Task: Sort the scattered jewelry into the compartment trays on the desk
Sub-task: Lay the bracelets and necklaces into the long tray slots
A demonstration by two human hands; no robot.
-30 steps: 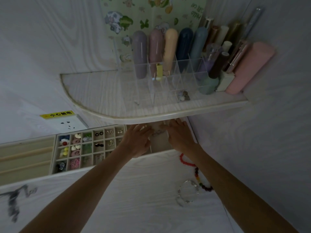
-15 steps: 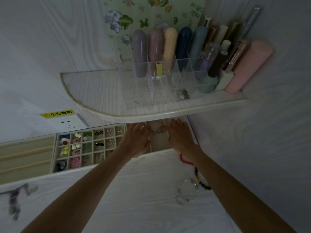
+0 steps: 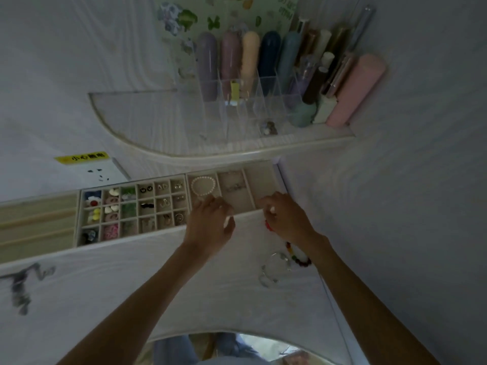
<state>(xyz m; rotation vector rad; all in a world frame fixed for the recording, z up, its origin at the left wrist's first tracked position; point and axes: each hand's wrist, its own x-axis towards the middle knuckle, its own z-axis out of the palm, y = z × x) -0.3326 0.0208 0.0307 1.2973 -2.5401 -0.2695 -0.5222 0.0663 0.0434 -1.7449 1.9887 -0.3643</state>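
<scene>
Both hands have drawn back from under the shelf [image 3: 237,154] to the near rim of the bracelet tray [image 3: 263,180], uncovering a pearl bracelet [image 3: 203,185] and a silver piece [image 3: 235,186] in separate compartments. The left hand [image 3: 209,223] hangs loosely curled and holds nothing. The right hand [image 3: 286,218] curls its fingers [image 3: 268,206] over the red bead bracelet [image 3: 268,225] on the table [image 3: 131,285], probably next to sort, though a grip cannot be told.

Pearl bracelet [image 3: 203,186] lies coiled in beige tray [image 3: 263,177]; beaded strand [image 3: 297,256], clear bangle [image 3: 274,267] on desk [image 3: 131,285]
</scene>
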